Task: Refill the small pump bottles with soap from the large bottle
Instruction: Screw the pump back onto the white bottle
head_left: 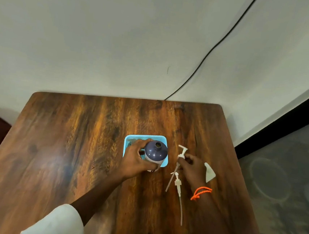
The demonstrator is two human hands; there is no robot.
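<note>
1. You are looking down on a dark-grained wooden table (71, 146) pushed against a pale wall (101, 36); a black cable (211, 50) runs down the wall to the table's far edge, and grey floor shows at the right.
2. Your left hand (136, 158), coming out of a light sleeve (58, 222), has its fingers curled around the side of the dark bottle (155, 151).
3. That bottle stands upright in a light blue tray (146, 137) near the table's middle. Its shoulder is dark blue-grey, its neck is uncapped and open, and a pale label shows low on its body.
4. Just right of the tray, your right hand (192, 166) pinches a white pump head (181, 154) by its collar, its tube slanting down toward you.
5. A second white pump (178, 185) lies on the wood beside your right wrist, which wears an orange cord (200, 193).
6. A small white piece (209, 172) lies just right of that hand; you cannot tell what it is.
</note>
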